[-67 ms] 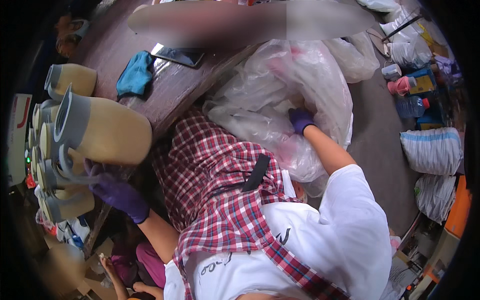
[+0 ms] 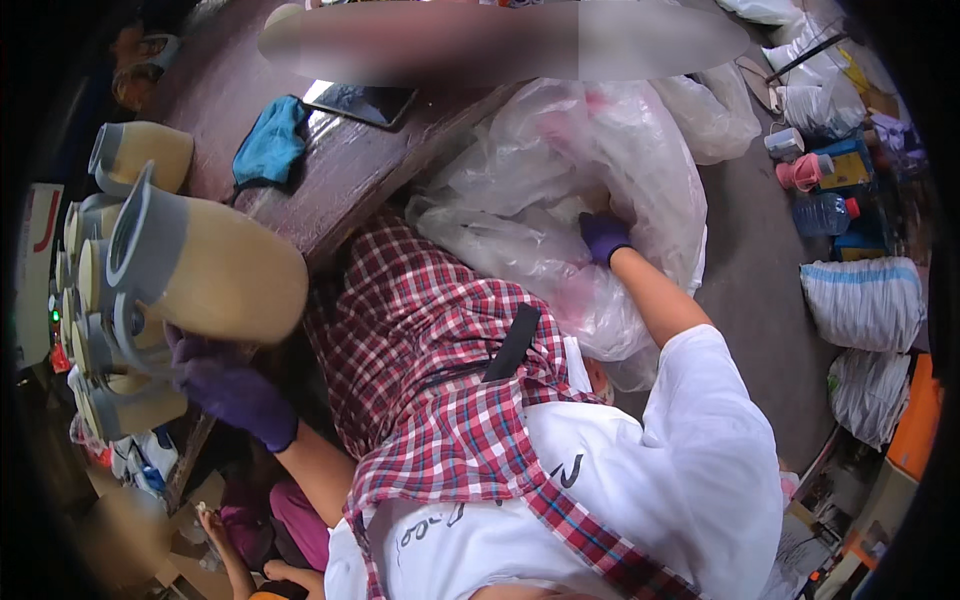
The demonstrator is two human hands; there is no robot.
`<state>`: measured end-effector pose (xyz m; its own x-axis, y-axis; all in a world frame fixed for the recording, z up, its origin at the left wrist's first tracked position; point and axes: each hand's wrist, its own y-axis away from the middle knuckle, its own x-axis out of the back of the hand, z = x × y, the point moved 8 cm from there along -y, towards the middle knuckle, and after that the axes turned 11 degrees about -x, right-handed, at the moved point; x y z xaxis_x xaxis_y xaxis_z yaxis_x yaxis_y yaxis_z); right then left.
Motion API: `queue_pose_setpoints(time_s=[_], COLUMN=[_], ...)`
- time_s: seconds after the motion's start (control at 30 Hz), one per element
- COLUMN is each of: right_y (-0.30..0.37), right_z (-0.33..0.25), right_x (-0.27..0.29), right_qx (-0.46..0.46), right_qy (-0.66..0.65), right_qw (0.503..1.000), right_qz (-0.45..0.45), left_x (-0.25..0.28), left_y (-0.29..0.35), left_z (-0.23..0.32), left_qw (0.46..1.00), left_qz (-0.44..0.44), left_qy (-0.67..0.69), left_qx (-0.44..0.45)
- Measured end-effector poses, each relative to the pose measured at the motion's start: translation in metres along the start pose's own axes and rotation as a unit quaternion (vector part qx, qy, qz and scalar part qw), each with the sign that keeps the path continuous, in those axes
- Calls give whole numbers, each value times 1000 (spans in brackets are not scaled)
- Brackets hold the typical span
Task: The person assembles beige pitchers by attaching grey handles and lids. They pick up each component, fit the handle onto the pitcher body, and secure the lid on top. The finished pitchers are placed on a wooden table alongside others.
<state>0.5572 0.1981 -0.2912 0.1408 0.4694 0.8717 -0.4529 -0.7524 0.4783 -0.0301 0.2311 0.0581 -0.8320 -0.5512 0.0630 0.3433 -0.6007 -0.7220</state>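
My left hand (image 2: 230,385), in a purple glove, is at the grey handle of a beige pitcher (image 2: 225,265) with a grey rim. Its fingers look closed at the lower end of the handle, partly hidden behind it. The pitcher overlaps the table's edge in view. My right hand (image 2: 603,237), also gloved in purple, is among the folds of a large clear plastic bag (image 2: 650,190). Its fingers are curled in and appear to grip the film; their tips are hidden. Pinkish patches show through the bag.
More pitchers (image 2: 150,155) crowd the left side. On the dark table (image 2: 190,75) lie a blue glove (image 2: 270,145) and a phone (image 2: 365,103). White sacks (image 2: 865,300) and a bottle (image 2: 825,215) line the right. Another person's arm (image 2: 225,550) shows at lower left.
The pitcher's handle has swung slightly left in view, and its lower end no longer crosses in front of my left fingers. My right hand stays in the bag, almost unmoved.
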Motion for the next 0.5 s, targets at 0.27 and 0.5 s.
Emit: queue_pose_setpoints(time_s=[0.27, 0.5], right_y=[121, 297], right_z=[-39, -167], right_x=[177, 325], right_qx=[159, 580], right_qy=[-317, -432], right_qw=[914, 681], right_qz=[199, 120], left_x=[34, -34], left_y=[49, 76], left_z=[19, 1], left_qw=[984, 899], left_qz=[-156, -240], left_qy=[27, 254], left_qx=[82, 266])
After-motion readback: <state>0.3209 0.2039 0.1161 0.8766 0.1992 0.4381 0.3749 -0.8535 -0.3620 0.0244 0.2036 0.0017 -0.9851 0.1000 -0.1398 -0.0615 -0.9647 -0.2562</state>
